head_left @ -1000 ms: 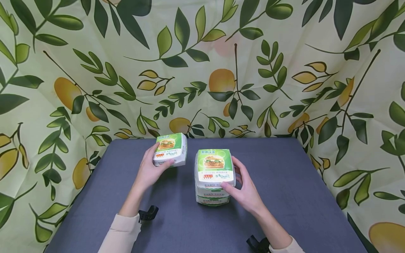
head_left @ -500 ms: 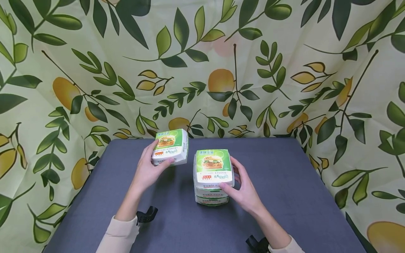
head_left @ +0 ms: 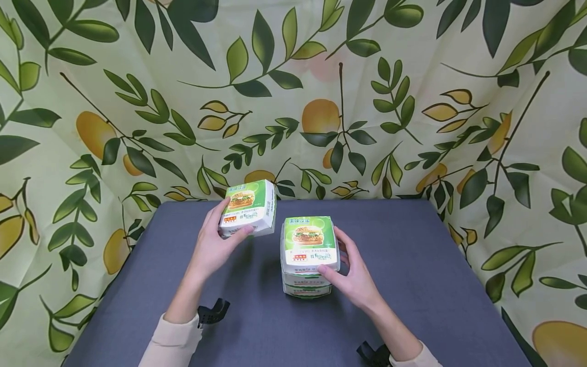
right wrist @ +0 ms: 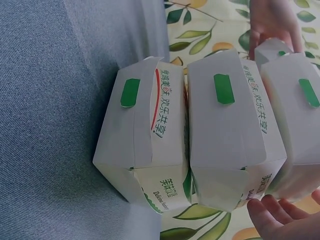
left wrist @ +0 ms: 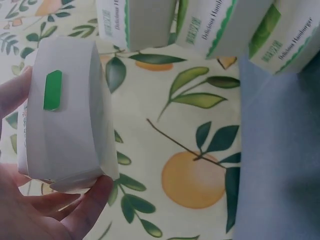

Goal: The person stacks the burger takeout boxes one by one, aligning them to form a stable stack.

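My left hand grips a white and green hamburger box between thumb and fingers. It is held in the air, slightly tilted, left of and behind a stack. The left wrist view shows this box from its side, with a green tab. Three more hamburger boxes are stacked upright on the table. My right hand holds the stack's right side at the top box, thumb on the front edge and fingers along the right side. In the right wrist view, fingertips reach the middle box.
The stack stands on a table with a dark blue-grey cloth. A leaf-and-fruit patterned curtain rises behind the table and along both sides. Black straps sit at the wrists.
My left hand has lifted its hamburger box somewhat higher and tilted it a little more. The right hand and the stack have stayed in place.
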The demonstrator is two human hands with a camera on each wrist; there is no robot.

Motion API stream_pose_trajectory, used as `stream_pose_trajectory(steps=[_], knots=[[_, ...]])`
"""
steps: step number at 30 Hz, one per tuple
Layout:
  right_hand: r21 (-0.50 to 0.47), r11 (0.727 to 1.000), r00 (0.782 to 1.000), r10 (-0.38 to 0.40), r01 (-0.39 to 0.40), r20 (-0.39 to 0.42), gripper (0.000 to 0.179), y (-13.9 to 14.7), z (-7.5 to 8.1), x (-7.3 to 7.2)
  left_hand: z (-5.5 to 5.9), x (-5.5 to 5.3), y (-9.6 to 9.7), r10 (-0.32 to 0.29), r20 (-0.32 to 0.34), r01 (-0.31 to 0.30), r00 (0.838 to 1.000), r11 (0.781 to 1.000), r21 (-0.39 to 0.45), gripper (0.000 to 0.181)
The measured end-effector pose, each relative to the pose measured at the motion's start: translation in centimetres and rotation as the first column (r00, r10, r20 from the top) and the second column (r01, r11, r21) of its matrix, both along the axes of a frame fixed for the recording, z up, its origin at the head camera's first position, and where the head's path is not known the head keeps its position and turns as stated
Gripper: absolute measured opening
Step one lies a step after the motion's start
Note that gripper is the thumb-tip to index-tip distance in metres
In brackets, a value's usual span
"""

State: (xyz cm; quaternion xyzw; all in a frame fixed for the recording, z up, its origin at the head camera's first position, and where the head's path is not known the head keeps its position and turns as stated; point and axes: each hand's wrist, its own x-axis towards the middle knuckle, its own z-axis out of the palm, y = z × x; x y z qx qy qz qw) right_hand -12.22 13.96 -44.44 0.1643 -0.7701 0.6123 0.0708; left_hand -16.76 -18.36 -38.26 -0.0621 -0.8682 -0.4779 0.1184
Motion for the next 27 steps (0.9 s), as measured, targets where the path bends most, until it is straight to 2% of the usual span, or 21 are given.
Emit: stream_pose_trajectory(steps=[11,27], knots=[[0.000,1.000,1.000,-0.013,0.013,-0.017,0.088,0.0,0.1,0.0,1.2,0.9,1.4,-0.037,-0.026,0.038,0.999,0.999,0.037,0.094],[0.011,1.000,1.000,-0.013,0.013,-0.001,0.087,0.0,0.0,0.1,1.8,1.8,3.2,-0.086,-0.064,0.090,0.994,0.995,0.050,0.093]])
